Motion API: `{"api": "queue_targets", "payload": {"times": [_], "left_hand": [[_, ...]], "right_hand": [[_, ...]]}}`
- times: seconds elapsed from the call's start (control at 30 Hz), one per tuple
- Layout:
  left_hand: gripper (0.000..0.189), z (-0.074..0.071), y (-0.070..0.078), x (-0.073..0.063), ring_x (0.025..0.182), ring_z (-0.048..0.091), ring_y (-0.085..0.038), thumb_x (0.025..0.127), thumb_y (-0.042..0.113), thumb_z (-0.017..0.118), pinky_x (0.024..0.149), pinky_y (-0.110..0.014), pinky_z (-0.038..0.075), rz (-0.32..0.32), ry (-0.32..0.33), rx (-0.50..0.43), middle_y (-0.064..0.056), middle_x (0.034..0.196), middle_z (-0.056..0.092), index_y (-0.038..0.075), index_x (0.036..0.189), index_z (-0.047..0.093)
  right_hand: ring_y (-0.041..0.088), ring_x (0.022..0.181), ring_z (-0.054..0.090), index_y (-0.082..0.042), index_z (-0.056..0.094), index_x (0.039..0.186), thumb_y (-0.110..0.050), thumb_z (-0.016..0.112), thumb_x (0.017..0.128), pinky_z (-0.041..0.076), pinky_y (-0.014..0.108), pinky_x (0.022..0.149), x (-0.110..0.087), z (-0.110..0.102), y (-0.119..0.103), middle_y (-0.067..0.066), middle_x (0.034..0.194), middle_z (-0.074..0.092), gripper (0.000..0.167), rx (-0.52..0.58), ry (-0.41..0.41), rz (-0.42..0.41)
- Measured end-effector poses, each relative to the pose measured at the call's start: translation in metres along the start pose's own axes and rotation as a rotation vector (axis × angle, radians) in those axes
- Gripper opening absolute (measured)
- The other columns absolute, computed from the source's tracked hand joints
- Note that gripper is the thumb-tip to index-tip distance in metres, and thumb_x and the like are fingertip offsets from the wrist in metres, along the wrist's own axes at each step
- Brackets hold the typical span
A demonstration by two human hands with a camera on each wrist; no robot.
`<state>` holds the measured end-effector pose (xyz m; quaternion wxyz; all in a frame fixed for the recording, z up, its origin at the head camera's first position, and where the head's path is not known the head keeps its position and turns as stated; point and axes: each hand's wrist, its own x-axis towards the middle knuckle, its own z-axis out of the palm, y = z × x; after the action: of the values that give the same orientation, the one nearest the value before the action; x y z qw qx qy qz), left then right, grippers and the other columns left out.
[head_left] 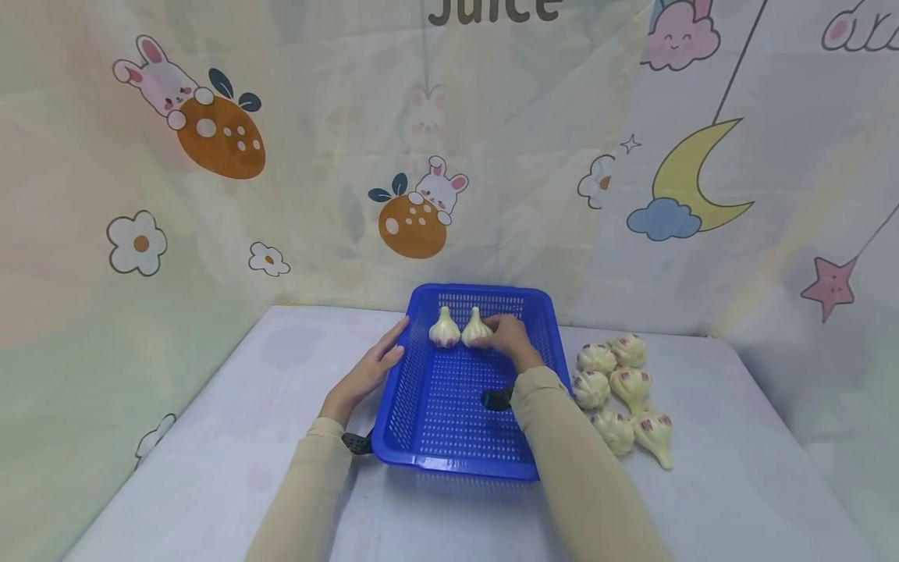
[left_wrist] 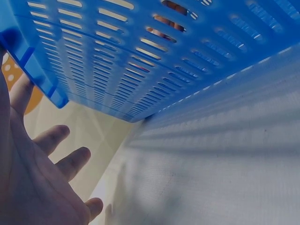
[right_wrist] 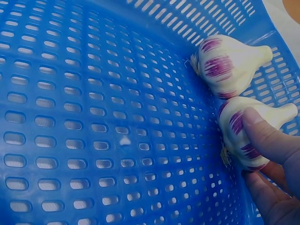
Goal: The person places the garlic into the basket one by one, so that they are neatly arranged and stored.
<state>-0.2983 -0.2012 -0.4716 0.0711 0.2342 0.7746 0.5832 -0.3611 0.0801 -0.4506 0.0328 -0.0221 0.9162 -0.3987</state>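
A blue plastic basket [head_left: 463, 467] with slotted walls lies on the white table. Inside, at its far end, two garlic bulbs stand side by side: the left bulb [head_left: 445, 329] and the right bulb [head_left: 475, 328], purple-streaked in the right wrist view. My right hand [head_left: 507, 337] pinches the right garlic bulb [right_wrist: 239, 133] between thumb and fingers, and it touches the other bulb [right_wrist: 222, 65]. At the basket's left rim my left hand [head_left: 365, 380] rests with fingers extended; in the left wrist view this hand [left_wrist: 42, 168] has spread fingers, one of them at the rim.
Several more garlic bulbs [head_left: 630, 384] lie grouped on the table just right of the basket. A printed cloth [head_left: 323, 195] hangs behind the table. Dark wrist-camera parts [head_left: 496, 399] show beside the right sleeve.
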Motion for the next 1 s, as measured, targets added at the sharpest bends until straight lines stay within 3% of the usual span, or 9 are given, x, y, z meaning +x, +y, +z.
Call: {"api": "queue_targets", "payload": {"times": [0.07, 0.4, 0.67, 0.83, 1.0], "left_hand": [[0.054, -0.0002, -0.0048, 0.0010, 0.149, 0.008, -0.029, 0.102, 0.030, 0.038, 0.118, -0.054, 0.011, 0.006, 0.006, 0.006, 0.000, 0.161, 0.009, 0.035, 0.152, 0.017], [0.054, 0.0003, -0.0017, 0.0002, 0.149, 0.008, -0.029, 0.103, 0.026, 0.036, 0.117, -0.056, 0.012, -0.012, 0.006, 0.014, 0.001, 0.161, 0.009, 0.036, 0.152, 0.015], [0.057, -0.0003, 0.0047, -0.0001, 0.148, 0.004, -0.034, 0.102, 0.018, 0.034, 0.116, -0.058, 0.011, -0.026, -0.020, -0.001, -0.006, 0.162, 0.004, 0.024, 0.154, 0.010], [0.055, 0.0005, 0.0000, 0.0003, 0.149, 0.007, -0.030, 0.103, 0.023, 0.035, 0.117, -0.057, 0.011, -0.026, 0.002, 0.021, 0.000, 0.161, 0.007, 0.034, 0.152, 0.013], [0.054, 0.0008, -0.0038, 0.0005, 0.149, 0.008, -0.030, 0.102, 0.029, 0.037, 0.117, -0.056, 0.012, -0.002, 0.012, 0.016, 0.000, 0.161, 0.009, 0.035, 0.152, 0.015]], "right_hand": [[0.031, 0.110, 0.061, -0.002, 0.065, 0.118, -0.030, 0.085, 0.069, 0.046, 0.042, 0.099, -0.0002, -0.0003, 0.0001, 0.015, 0.117, 0.067, 0.060, 0.002, 0.009, 0.008], [0.032, 0.112, 0.060, -0.002, 0.064, 0.119, -0.030, 0.083, 0.072, 0.046, 0.042, 0.100, -0.0004, 0.0013, -0.0021, 0.015, 0.118, 0.066, 0.058, -0.018, 0.021, 0.037], [0.032, 0.112, 0.060, -0.002, 0.068, 0.115, -0.030, 0.083, 0.071, 0.045, 0.042, 0.100, 0.0018, -0.0008, -0.0015, 0.014, 0.115, 0.068, 0.054, -0.022, 0.007, 0.021], [0.031, 0.104, 0.063, -0.002, 0.070, 0.111, -0.037, 0.085, 0.067, 0.049, 0.041, 0.093, 0.0058, -0.0004, 0.0011, 0.013, 0.109, 0.070, 0.058, -0.036, 0.007, 0.007], [0.032, 0.113, 0.059, -0.002, 0.066, 0.118, -0.032, 0.082, 0.073, 0.044, 0.044, 0.102, 0.0015, -0.0014, -0.0018, 0.015, 0.118, 0.067, 0.057, -0.008, -0.016, 0.039]]}}
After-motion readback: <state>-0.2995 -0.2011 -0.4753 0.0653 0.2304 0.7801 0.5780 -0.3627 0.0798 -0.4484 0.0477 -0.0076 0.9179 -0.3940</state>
